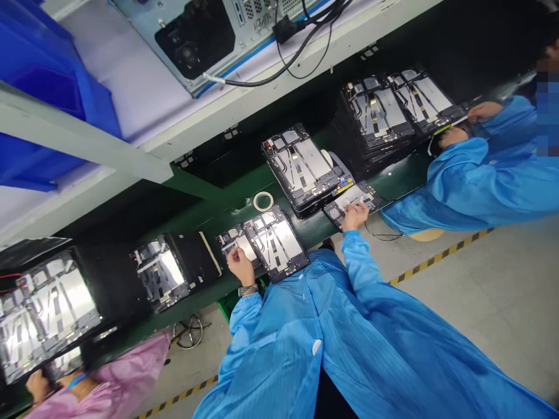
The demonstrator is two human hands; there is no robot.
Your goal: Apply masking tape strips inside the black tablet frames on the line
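The view is strongly tilted. My left hand (240, 265), with a metal wristband (247, 290) on its wrist, has its fingers on a small opened tablet housing (239, 242) and seems to pinch its edge. My right hand (354, 215) rests its fingertips on another opened housing (350, 199), and a thin wire trails below it. Between my hands lies a tablet frame (276, 244) with silver panels and dark strips. Behind it stands a stack of similar frames (301, 166). A roll of pale tape (263, 201) lies close by.
The green workbench (236, 213) runs diagonally with more tablet frames (159, 273) along it. A co-worker's blue sleeve (480, 180) and a pink sleeve (126, 372) flank me. Blue bins (48, 99) and a computer power unit (196, 41) sit on the shelf. Striped tape (441, 256) marks the floor.
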